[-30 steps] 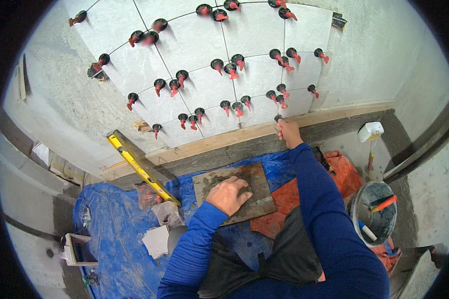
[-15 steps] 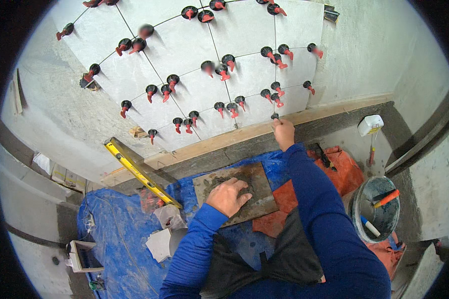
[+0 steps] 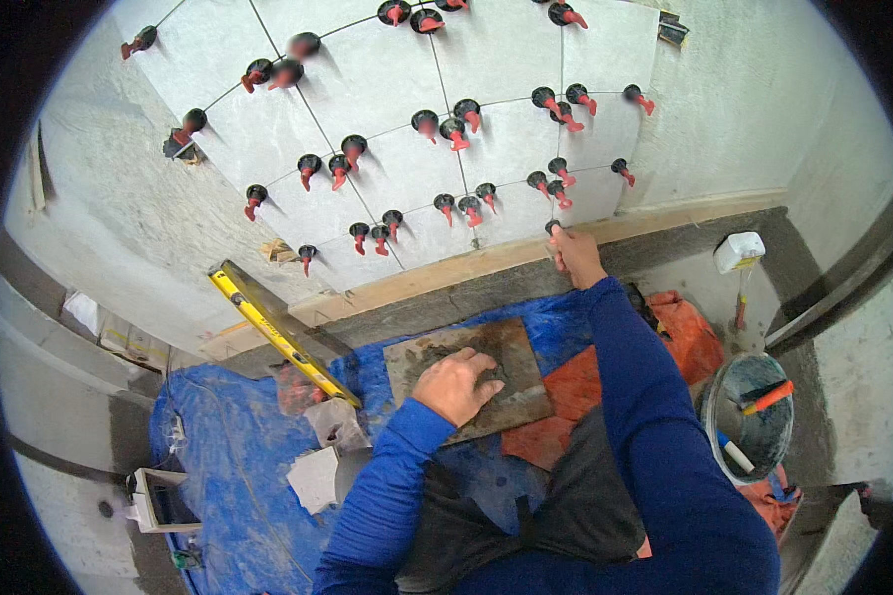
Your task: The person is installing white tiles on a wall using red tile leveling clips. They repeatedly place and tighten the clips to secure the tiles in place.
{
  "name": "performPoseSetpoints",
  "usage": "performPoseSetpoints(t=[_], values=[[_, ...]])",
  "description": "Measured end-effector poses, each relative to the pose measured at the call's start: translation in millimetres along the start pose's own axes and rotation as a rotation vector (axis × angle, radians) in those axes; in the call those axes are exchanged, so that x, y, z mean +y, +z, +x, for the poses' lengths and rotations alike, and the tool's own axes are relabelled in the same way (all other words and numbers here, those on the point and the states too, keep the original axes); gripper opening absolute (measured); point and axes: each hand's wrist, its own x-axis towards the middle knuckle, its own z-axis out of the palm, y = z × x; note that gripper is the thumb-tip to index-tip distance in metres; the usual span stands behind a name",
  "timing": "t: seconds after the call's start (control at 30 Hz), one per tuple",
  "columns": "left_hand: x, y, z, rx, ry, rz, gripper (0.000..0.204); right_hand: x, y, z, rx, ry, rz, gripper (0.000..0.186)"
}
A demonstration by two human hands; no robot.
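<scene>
My right hand point(image 3: 575, 253) reaches up to the lower edge of the pale grey tiles point(image 3: 496, 79), its fingers closed around a small black levelling cap point(image 3: 553, 227). Several black levelling caps with red handles point(image 3: 558, 188) dot the tile joints above it. My left hand point(image 3: 457, 386) rests on a dirty, flat square board point(image 3: 429, 349) on the floor, its fingers apart and slightly bent. The part of the cap inside my right fingers is hidden.
A wooden batten point(image 3: 372, 296) runs below the tiles. A yellow spirit level point(image 3: 273, 322) leans at left beside white offcuts point(image 3: 312, 479). Blue point(image 3: 223, 446) and orange point(image 3: 680, 337) sheets cover the floor. A bucket with tools point(image 3: 754, 436) and a white container point(image 3: 738, 251) are at right.
The view dipped and rose slightly. My right hand stays on the same cap with a small shift in grip, and my left hand stays on the board.
</scene>
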Motion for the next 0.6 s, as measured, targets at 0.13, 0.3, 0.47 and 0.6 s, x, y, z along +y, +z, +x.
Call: performPoseSetpoints(t=[0.13,0.3,0.47,0.6], values=[[1.6,2.9,-0.3,-0.01,0.001,0.023,0.036,-9.1,3.1,-7.2,-0.014,0.026,0.011,0.034],[2.0,0.6,-1.4,-0.043,-0.038,0.007,0.038,-9.1,2.0,-12.7,-0.042,-0.045,-0.038,0.035],[1.9,0.2,0.4,-0.041,-0.018,0.023,0.039,-4.5,8.1,-9.2,0.028,-0.017,-0.06,0.035],[4.8,3.3,0.6,-0.047,-0.012,0.043,0.04,-3.2,6.2,-8.8,0.0,-0.005,0.015,0.036]])
